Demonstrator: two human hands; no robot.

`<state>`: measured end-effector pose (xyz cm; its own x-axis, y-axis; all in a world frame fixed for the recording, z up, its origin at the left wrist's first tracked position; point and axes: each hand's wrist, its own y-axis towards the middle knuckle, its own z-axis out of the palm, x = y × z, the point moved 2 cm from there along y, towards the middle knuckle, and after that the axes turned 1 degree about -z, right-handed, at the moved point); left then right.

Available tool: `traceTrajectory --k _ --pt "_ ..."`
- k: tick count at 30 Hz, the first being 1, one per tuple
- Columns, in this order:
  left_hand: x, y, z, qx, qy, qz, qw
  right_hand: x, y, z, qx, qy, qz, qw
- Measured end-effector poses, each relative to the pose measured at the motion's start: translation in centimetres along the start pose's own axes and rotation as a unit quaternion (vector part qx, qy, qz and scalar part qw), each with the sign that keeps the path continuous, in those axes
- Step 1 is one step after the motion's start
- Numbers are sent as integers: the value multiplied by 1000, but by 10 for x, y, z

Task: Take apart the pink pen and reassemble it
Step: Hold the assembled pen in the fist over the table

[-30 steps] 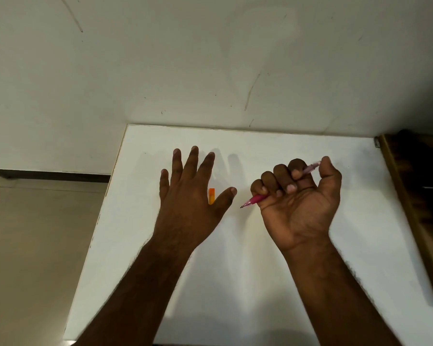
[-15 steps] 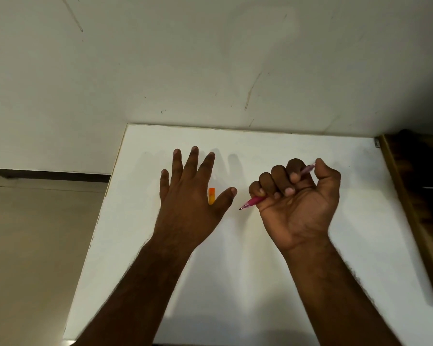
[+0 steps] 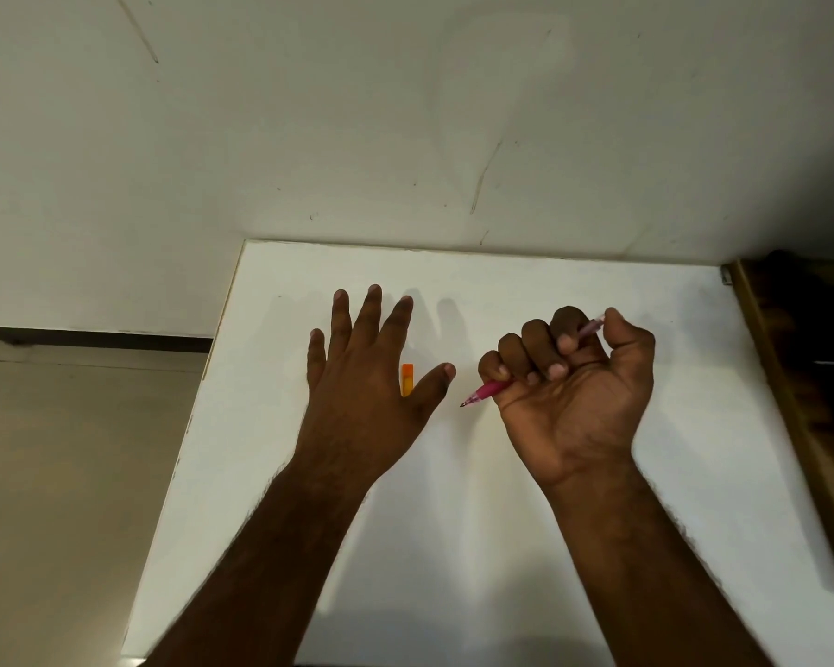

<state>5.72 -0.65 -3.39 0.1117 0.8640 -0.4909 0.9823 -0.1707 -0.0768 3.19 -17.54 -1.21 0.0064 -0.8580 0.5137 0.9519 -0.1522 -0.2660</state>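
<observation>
Head view: pink pen (image 3: 489, 390) gripped in right hand (image 3: 574, 392), fingers curled tight around barrel, palm facing camera, thumb pressed at pale rear end. Tip juts lower-left out of fist, above white table (image 3: 501, 546). Left hand (image 3: 371, 377) spread flat, palm down, fingers splayed, holding nothing. Small orange piece (image 3: 407, 379) lies between its thumb and index finger. Both forearms reach in from bottom edge.
</observation>
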Motion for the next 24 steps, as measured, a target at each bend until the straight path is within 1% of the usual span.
traceTrajectory --k 24 --pt "1 0 0 -5 -4 4 1000 1 0 0 7 12 2 1000"
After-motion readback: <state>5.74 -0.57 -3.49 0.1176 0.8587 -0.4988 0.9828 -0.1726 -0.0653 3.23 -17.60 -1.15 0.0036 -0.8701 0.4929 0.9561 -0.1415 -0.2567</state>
